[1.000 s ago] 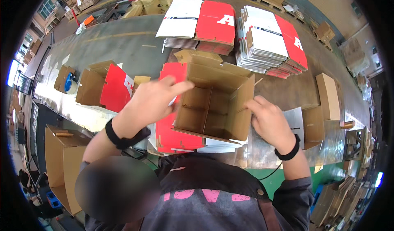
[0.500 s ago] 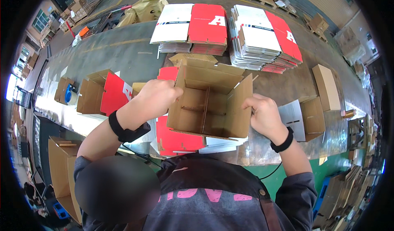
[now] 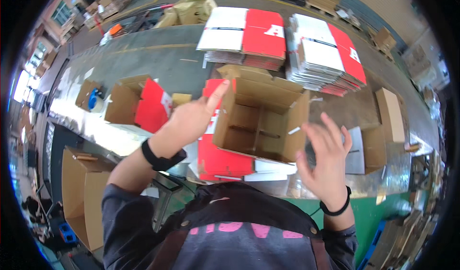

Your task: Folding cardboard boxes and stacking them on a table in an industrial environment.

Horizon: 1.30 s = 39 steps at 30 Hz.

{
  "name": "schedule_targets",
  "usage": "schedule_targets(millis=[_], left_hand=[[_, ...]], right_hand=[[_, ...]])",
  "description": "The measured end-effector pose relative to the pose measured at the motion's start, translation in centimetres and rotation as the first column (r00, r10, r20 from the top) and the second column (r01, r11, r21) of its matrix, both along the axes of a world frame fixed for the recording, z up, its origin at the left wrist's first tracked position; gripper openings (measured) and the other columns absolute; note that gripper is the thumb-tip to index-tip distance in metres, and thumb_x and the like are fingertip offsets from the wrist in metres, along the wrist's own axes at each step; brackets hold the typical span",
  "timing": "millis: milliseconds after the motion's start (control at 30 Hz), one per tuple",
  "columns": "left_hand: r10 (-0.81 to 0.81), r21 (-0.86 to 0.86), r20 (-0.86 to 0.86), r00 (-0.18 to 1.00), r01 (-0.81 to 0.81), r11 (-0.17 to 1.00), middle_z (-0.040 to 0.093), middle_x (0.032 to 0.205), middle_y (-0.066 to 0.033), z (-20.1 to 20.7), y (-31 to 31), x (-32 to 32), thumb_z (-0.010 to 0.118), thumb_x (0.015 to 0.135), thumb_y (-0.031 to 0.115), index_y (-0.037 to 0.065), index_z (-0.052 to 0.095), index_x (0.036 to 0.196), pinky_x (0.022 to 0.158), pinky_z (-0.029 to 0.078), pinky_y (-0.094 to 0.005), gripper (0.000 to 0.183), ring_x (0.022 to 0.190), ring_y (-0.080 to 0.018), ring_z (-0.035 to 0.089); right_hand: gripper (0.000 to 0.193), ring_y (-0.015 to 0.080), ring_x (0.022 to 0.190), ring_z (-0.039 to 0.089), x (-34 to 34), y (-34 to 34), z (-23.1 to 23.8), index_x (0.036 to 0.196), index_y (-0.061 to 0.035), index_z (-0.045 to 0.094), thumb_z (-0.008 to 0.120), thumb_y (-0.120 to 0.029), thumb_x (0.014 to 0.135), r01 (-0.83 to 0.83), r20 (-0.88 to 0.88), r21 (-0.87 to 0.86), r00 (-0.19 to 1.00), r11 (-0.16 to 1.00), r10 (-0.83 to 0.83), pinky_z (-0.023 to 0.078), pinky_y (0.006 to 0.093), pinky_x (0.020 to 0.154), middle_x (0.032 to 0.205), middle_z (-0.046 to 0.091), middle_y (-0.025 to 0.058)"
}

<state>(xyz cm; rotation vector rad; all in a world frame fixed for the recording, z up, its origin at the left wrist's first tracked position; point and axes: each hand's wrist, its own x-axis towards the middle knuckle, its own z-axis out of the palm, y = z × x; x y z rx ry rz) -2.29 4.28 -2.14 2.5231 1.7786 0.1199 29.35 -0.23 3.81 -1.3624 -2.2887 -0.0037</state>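
Observation:
An open cardboard box [image 3: 261,108] stands in front of me, bare brown inside, with a cross-shaped cardboard divider [image 3: 258,131] low in it. At its left wall is my left hand [image 3: 189,119], its index finger stretched out and its other fingers partly hidden; I see nothing held in it. Just off the right wall, my right hand [image 3: 326,155] is spread with nothing in it. Flattened red-and-white cartons [image 3: 223,162] lie under and beside the box.
Two stacks of flat red-and-white cartons, a left stack [image 3: 242,32] and a right stack [image 3: 321,49], stand beyond the box. Opened boxes sit left [image 3: 127,104] and right [image 3: 373,147]. A tape dispenser [image 3: 96,99] is at far left; a tall carton [image 3: 84,188] stands lower left.
Both hands have let go of the box walls. My right hand has spread its fingers and moved down and away; my left index finger has stretched out. The view has shifted slightly.

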Motion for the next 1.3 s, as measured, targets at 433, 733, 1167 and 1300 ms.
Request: schedule_targets(millis=[433,733,1167,1300], left_hand=[[0.450,0.182,0.729,0.516,-0.780,0.599,0.053,0.092,-0.0092,-5.2,-10.2,-17.2,0.072,0.088,0.015,0.002,0.054,0.108,0.053,0.043,-0.0288,0.030,0.060,-0.0147,0.050],[0.701,-0.532,0.695,0.158,-0.543,0.650,0.066,0.078,-0.0097,-8.1,-6.8,-35.7,0.052,0.097,0.029,-0.006,0.067,0.102,0.057,0.051,-0.0315,0.038,0.058,-0.0164,0.060],[0.711,-0.689,0.702,-0.045,-0.296,0.661,0.058,0.075,0.0000,-8.0,-6.5,-38.0,0.048,0.101,0.044,0.000,0.067,0.109,0.054,0.040,-0.0240,0.048,0.059,-0.0098,0.054],[0.539,-0.502,0.826,-0.166,-0.653,0.568,0.056,0.070,-0.0001,-9.7,-11.3,-37.6,0.045,0.103,0.045,0.002,0.065,0.090,0.056,0.039,-0.0272,0.050,0.061,-0.0085,0.049]], right_hand=[[0.015,0.0279,0.097,0.066,-13.9,7.8,7.2,0.089,-0.0069,0.070,0.072,-0.004,0.074,-0.601,-0.152,-0.188,0.799,0.777,0.581,0.038,0.0478,0.101,0.086,0.071,0.0066],[0.043,0.0324,0.116,0.056,-32.9,16.6,0.0,0.093,-0.0087,0.068,0.056,0.018,0.062,-0.803,-0.247,-0.017,0.581,0.596,0.775,0.033,0.0555,0.111,0.099,0.068,0.0060],[0.030,0.0292,0.107,0.055,-40.4,17.1,0.9,0.093,-0.0097,0.065,0.061,0.007,0.068,-0.781,0.116,-0.373,0.496,0.501,0.860,0.030,0.0571,0.112,0.101,0.064,0.0036],[0.054,0.0315,0.133,0.045,-35.5,14.5,1.8,0.128,-0.0090,0.055,0.064,0.003,0.076,-0.693,-0.101,-0.224,0.716,0.685,0.691,0.028,0.0495,0.116,0.144,0.046,0.0142]])
